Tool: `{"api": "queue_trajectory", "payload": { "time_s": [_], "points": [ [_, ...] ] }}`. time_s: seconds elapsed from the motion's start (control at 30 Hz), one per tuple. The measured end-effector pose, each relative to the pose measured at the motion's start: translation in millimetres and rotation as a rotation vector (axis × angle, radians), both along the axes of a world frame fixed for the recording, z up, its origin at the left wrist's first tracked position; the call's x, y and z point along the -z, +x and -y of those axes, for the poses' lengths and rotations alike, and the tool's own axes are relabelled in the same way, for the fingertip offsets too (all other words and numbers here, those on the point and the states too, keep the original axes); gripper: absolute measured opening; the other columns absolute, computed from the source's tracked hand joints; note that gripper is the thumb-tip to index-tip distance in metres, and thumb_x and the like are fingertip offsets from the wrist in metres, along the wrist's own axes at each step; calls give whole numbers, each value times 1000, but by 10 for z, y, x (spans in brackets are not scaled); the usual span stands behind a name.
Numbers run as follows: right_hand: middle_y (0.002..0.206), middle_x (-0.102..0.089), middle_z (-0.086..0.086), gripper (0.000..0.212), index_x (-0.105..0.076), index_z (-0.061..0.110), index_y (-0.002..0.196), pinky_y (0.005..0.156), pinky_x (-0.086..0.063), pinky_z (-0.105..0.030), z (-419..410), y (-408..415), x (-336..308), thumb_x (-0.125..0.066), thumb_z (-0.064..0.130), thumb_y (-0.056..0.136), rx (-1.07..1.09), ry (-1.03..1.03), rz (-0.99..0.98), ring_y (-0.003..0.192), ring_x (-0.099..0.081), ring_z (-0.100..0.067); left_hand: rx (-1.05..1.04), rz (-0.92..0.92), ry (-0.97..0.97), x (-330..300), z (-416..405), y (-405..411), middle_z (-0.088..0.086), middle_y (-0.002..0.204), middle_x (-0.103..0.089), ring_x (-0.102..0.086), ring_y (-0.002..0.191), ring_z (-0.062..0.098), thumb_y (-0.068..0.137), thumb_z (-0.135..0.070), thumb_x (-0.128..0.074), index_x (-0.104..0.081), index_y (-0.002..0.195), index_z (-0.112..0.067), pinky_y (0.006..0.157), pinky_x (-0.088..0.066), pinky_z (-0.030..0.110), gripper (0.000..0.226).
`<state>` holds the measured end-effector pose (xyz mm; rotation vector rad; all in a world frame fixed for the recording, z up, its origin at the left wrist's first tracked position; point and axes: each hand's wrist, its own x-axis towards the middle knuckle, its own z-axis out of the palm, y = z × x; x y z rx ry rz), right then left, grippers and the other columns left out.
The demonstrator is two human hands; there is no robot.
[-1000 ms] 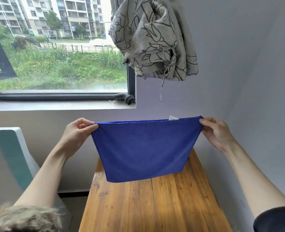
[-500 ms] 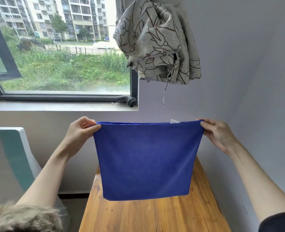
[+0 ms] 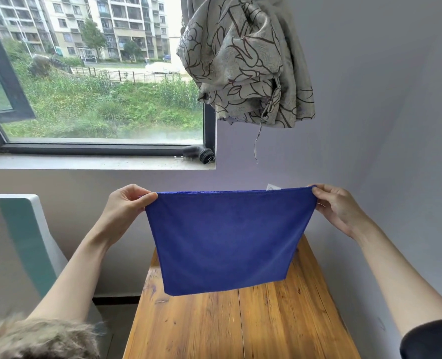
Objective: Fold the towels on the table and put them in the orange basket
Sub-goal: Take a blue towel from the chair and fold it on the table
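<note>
Both hands, left (image 3: 126, 203) and right (image 3: 336, 206), pinch the towel's (image 3: 227, 239) top corners, holding it stretched above the worktop (image 3: 240, 327). Folding is under way. Next likely calls for bringing the corners together.

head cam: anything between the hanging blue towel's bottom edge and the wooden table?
Nothing shows there. In the head view the blue towel, pinched by the left hand and right hand, hangs over the wooden table; the visible tabletop is bare.

A: What's by the window (image 3: 98, 73)?
B: A knotted floral curtain (image 3: 243, 60) hangs at its right edge, and a black brush (image 3: 199, 153) lies on the sill (image 3: 85, 161).
A: And lower left?
B: A white and teal panel (image 3: 25, 242), with some fur (image 3: 41, 338) in the corner.
</note>
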<state>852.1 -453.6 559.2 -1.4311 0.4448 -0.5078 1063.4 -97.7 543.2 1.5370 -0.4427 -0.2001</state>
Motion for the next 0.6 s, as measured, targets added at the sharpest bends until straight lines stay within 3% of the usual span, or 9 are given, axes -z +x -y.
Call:
{"api": "queue_trajectory", "payload": {
  "time_s": [0.17,0.33,0.43,0.6],
  "points": [
    [76,-64,-4,24,-61,7,84,64,-51,-13,24,51,68,-42,2,96,41,-65,-59,72,-58,-12,66,132,232,61,-12,91,-4,75,-70,-60,69,10,85,-12,-67,-70,92,-22,72,-48,22,13],
    [87,-63,-7,22,-62,10,85,81,-50,-28,101,151,377,-44,4,96,109,-248,-237,86,-57,-20,68,153,449,301,121,129,5,76,-68,-56,68,14,87,-10,-63,-69,80,-13,67,-46,22,9],
    [92,-62,-10,17,-61,5,94,67,-49,-23,138,206,562,-44,4,96,134,-264,-377,79,-58,-17,71,125,571,488,287,205,1,77,-65,-55,72,14,89,-13,-60,-65,78,-13,68,-44,25,12],
    [94,-60,-13,22,-61,6,84,67,-47,-22,248,384,690,-43,1,95,248,-207,-398,82,-56,-22,-28,67,451,615,579,331,5,86,-65,-56,78,16,88,-13,-62,-66,85,-9,73,-44,26,6]
  ]
}}
